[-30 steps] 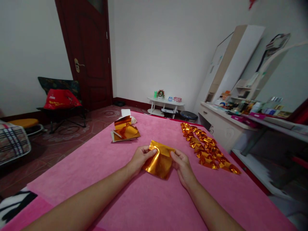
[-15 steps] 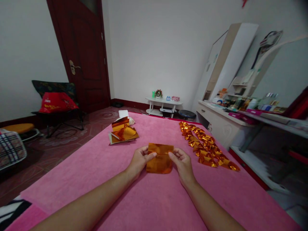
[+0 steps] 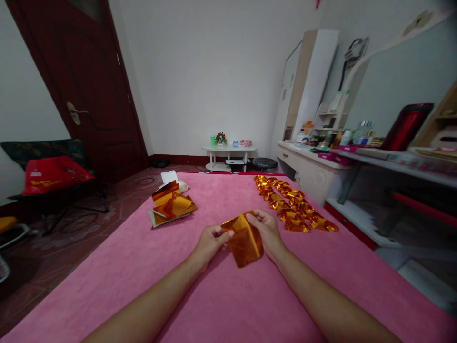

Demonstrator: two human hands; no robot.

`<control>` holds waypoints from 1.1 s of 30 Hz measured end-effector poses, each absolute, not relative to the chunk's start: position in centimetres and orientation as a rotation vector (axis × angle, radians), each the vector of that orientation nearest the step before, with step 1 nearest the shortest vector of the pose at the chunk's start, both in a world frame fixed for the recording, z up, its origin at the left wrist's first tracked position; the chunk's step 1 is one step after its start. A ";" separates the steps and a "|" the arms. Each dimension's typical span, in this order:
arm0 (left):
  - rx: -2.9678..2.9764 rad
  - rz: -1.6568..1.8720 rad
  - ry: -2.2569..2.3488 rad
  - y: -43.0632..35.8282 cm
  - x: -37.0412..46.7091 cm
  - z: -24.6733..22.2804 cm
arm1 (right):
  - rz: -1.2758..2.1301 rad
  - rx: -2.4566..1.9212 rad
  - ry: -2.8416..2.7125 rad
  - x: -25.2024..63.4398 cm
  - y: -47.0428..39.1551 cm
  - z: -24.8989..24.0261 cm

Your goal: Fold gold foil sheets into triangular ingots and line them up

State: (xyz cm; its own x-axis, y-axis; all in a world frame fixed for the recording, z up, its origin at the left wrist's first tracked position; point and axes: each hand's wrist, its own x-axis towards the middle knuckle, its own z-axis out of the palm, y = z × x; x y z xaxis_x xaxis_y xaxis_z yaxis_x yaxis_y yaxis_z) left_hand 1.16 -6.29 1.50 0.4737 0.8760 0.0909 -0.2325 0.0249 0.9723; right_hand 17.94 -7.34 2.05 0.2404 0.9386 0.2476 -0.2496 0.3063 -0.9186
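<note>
A gold foil sheet (image 3: 245, 245) hangs between my two hands above the pink cloth (image 3: 214, 305), tilted, with a crease near its right side. My left hand (image 3: 213, 242) pinches its upper left corner between thumb and fingers. At the upper right edge, my right hand (image 3: 264, 230) grips it, thumb on the front. A loose stack of gold sheets (image 3: 173, 205) lies on the cloth to the left. To the right, several twisted gold foil pieces (image 3: 282, 206) are laid out in rows.
Behind the stack is a small white box (image 3: 169, 177). A low white table (image 3: 228, 149) stands by the far wall, with a dark round stool (image 3: 264, 163) beside it. On the right is a dresser (image 3: 310, 166); on the left, a chair holds a red bag (image 3: 55, 175).
The foil sheet has tilted and creased, its right side raised by my right hand. The whole view has turned to the right. Both hands still grip the sheet.
</note>
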 end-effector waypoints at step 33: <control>0.802 1.211 0.672 -4.3 1.3 0.2 | 0.960 -1.106 -1.233 15.2 -7.9 0.5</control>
State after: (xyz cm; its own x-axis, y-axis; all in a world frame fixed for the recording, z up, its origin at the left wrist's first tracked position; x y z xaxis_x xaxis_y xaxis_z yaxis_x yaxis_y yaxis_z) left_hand 1.28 -4.34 0.18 0.2290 0.9730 -0.0292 -0.5401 0.1519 0.8278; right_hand 15.24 -7.87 0.45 0.1091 0.9696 0.2189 0.0249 0.2175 -0.9757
